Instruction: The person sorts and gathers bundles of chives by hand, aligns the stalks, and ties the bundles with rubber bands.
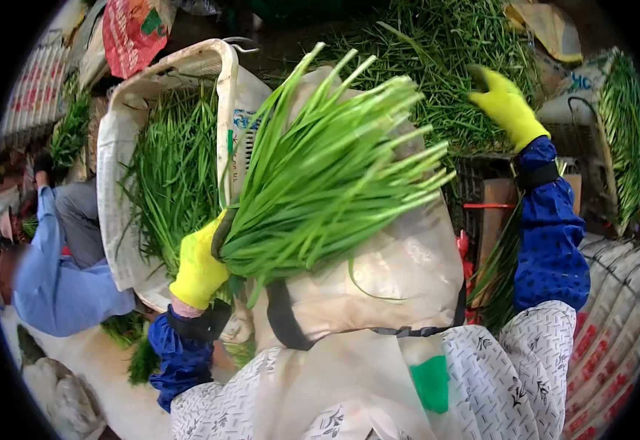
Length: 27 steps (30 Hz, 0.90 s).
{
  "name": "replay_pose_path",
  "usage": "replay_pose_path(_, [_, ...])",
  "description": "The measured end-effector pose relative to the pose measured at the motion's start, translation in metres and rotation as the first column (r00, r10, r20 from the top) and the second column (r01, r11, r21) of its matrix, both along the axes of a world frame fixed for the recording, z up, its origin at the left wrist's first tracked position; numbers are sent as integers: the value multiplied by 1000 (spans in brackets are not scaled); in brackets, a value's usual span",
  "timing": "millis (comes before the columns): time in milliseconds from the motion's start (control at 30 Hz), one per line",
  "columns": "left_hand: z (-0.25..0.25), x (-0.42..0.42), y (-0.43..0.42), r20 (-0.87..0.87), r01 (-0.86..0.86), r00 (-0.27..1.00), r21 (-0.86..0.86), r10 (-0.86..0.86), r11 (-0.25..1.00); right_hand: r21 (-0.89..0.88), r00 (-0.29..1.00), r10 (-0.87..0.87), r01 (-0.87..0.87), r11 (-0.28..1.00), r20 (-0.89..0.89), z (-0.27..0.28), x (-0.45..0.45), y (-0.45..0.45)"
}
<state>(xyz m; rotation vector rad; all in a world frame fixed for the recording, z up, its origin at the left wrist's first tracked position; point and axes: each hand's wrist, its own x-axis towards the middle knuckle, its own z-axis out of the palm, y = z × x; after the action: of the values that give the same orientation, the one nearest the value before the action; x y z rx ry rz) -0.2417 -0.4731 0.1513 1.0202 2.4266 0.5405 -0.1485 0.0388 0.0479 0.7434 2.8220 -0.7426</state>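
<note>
My left hand, in a yellow glove with a dark palm, is closed around one end of a bunch of garlic chives. The long green leaves fan out up and to the right, above my apron-covered lap. My right hand, gloved the same way, is raised with thumb and fingers apart and nothing in it. It is near the right edge of a large heap of loose green leaves.
Left of the bunch stands a white basket with more green leaves in it. A person in a blue shirt sits at far left. At right are a crate of greens, a dark crate and a ribbed white crate.
</note>
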Motion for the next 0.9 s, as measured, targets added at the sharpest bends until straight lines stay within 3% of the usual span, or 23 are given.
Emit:
replay_pose_path(33, [-3,1,1,150,-82,986,69,71,994,-288,979,24,-83,954,-201,-10,6,-21])
replay_pose_path(67, [5,1,11,264,-136,956,12,128,991,-374,989,46,-97,922,-143,-8,3,-32])
replay_pose_path(100, [9,0,14,230,-109,967,-19,110,994,-461,993,84,-115,880,-86,-7,-1,-41])
replay_pose_path(167, [18,-1,16,162,-72,983,-88,86,994,-171,982,-67,37,985,-176,0,-2,-58])
replay_pose_path(200, [27,-1,23,116,-38,992,-76,47,996,-316,928,-163,53,947,-334,-12,-4,-54])
replay_pose_path(233, [31,-2,25,86,-20,996,-94,28,995,-483,886,-277,71,873,-371,7,-4,-62])
replay_pose_path(300, [37,-3,26,37,16,999,-125,-11,992,-490,806,-115,-233,840,-581,34,-3,-75])
replay_pose_path(367, [38,-3,29,-7,34,999,-114,-35,993,-486,753,46,-468,738,-656,50,1,-91])
replay_pose_path(433, [41,-1,32,-46,52,997,-135,-59,989,-199,704,290,-524,828,-648,60,0,-107])
replay_pose_path(500, [42,-2,32,-66,70,994,-166,-82,984,13,671,410,-513,858,-618,56,-4,-126])
replay_pose_path(633, [58,-6,39,-84,85,990,-265,-111,960,205,599,576,-573,793,-556,49,-21,-138])
replay_pose_path(700, [68,-11,42,-90,94,989,-225,-117,970,150,591,553,-592,792,-587,46,-18,-131])
replay_pose_path(767, [83,-15,55,-115,131,979,-296,-171,946,113,667,562,-591,799,-489,37,-10,-126])
replay_pose_path(867, [95,-33,62,-176,227,937,-349,-301,909,267,748,473,-391,881,-466,46,9,-107])
replay_pose_path(900, [106,-39,67,-193,235,925,-390,-328,890,232,709,373,-292,928,-598,44,16,-91])
